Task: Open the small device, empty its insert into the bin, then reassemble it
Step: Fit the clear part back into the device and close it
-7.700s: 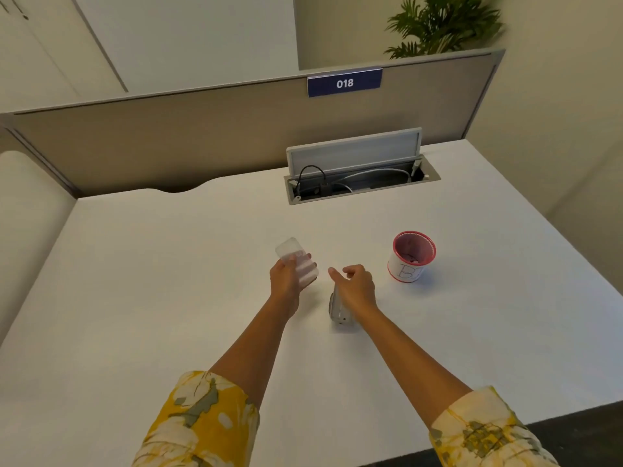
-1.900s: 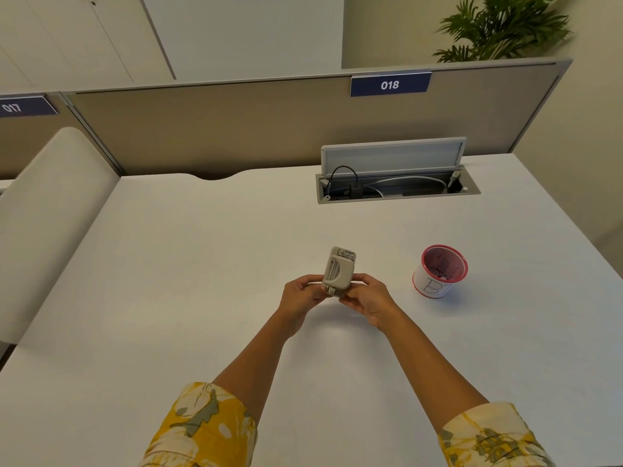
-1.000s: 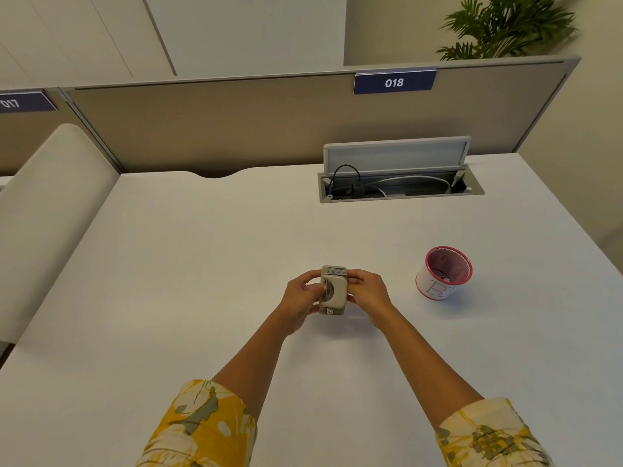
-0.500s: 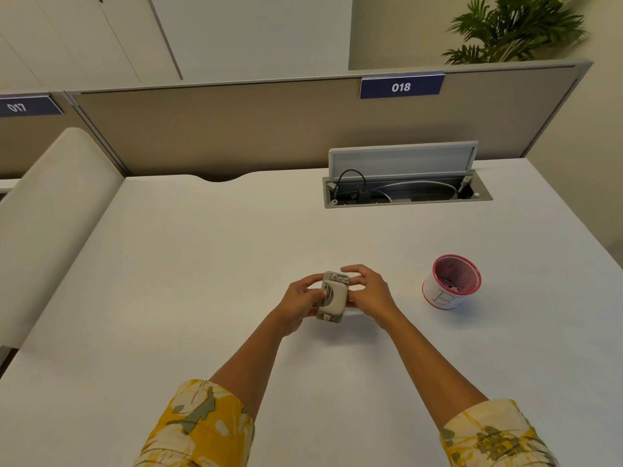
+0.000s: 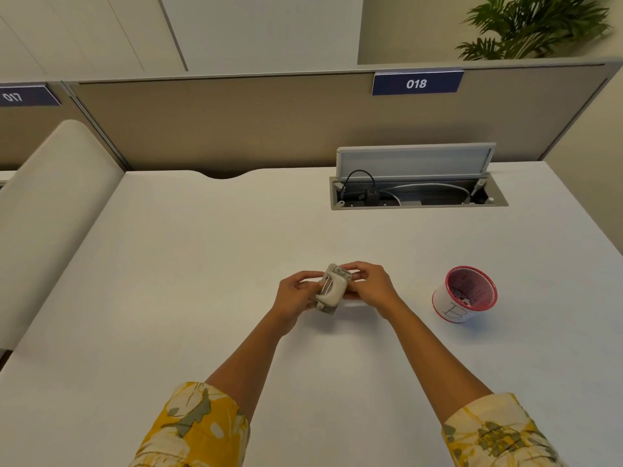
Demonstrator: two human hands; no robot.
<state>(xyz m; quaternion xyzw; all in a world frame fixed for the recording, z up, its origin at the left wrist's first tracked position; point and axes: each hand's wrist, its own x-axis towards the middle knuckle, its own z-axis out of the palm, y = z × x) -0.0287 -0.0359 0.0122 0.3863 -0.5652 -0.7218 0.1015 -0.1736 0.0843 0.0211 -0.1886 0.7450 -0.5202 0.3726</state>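
Both hands grip the small grey device (image 5: 332, 289) just above the white worktop (image 5: 168, 264), near its middle. The left hand (image 5: 294, 295) clasps its left side; the right hand (image 5: 370, 287) pinches its top and right side. The device tilts, top away from the person; whether it is fully closed is hard to tell. The red-rimmed bin (image 5: 464, 294) stands well apart on the right

We identified the setting as an open-plan office. The white bench (image 5: 202, 264) was bounded by a fabric partition (image 5: 236, 129) bearing numbered plates 017 (image 5: 13, 97) and 018 (image 5: 416, 83), had a recessed cable tray (image 5: 418, 197), and a potted plant (image 5: 536, 25) stood behind it.
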